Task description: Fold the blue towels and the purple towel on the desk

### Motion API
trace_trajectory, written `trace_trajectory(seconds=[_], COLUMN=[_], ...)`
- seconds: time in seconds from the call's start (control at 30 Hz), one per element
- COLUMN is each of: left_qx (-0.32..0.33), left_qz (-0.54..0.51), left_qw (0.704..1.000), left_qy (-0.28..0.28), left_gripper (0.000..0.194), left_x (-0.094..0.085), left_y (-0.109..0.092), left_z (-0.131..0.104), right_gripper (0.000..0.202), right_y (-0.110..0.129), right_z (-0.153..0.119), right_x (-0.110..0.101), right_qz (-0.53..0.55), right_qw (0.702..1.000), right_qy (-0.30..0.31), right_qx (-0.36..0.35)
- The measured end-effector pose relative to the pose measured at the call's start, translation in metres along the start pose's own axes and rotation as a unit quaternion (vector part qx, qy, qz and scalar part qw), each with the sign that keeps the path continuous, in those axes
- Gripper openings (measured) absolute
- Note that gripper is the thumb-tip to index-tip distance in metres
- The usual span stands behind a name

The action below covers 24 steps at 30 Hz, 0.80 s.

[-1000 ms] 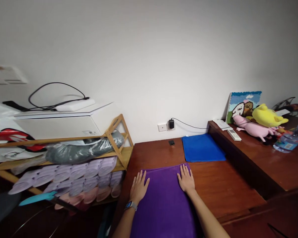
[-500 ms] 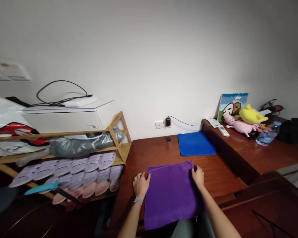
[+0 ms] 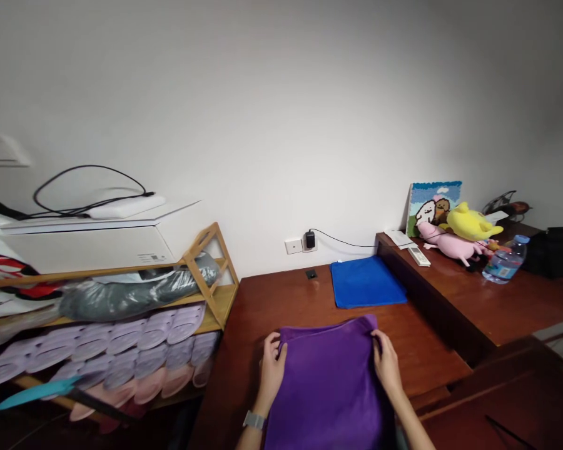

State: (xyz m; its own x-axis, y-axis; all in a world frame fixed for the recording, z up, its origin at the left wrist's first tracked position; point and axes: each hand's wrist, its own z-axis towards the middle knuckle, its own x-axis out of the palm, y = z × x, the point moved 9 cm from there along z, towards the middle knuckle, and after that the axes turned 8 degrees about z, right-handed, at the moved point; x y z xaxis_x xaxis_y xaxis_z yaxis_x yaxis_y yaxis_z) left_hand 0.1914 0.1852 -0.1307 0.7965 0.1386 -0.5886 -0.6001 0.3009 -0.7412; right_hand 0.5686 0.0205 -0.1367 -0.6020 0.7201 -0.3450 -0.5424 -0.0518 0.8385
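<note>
A purple cloth (image 3: 328,387) lies on the brown desk (image 3: 281,294), its lower part running out of the frame at the bottom. My left hand (image 3: 273,365) is at its upper left corner, thumb and fingers closed on the edge. At the upper right corner, which is slightly raised, my right hand (image 3: 385,359) pinches the cloth's edge. Behind it, a folded blue cloth (image 3: 368,282) lies flat near the wall.
On the left stands a wooden rack (image 3: 216,275) with slippers (image 3: 154,328), a wrapped bundle and a white box (image 3: 94,247). The raised desk at right holds plush toys (image 3: 455,244), a bottle (image 3: 505,261) and a remote (image 3: 419,256).
The view has shifted a little. My left hand's fingers have closed at the purple cloth's upper left corner, and the cloth's upper right corner is lifted more in my right hand.
</note>
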Motion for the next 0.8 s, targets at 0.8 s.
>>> trace_trajectory(seconds=[0.8], left_qx=[0.2], left_qz=[0.161], left_qw=[0.966], left_qy=[0.012], left_gripper=[0.035], left_x=[0.107], left_y=[-0.03], left_z=[0.122], right_gripper=[0.043], right_y=[-0.143], right_z=[0.126], right_x=[-0.012], right_qz=[0.267], right_qw=[0.925], right_qy=[-0.111], right_qx=[0.248])
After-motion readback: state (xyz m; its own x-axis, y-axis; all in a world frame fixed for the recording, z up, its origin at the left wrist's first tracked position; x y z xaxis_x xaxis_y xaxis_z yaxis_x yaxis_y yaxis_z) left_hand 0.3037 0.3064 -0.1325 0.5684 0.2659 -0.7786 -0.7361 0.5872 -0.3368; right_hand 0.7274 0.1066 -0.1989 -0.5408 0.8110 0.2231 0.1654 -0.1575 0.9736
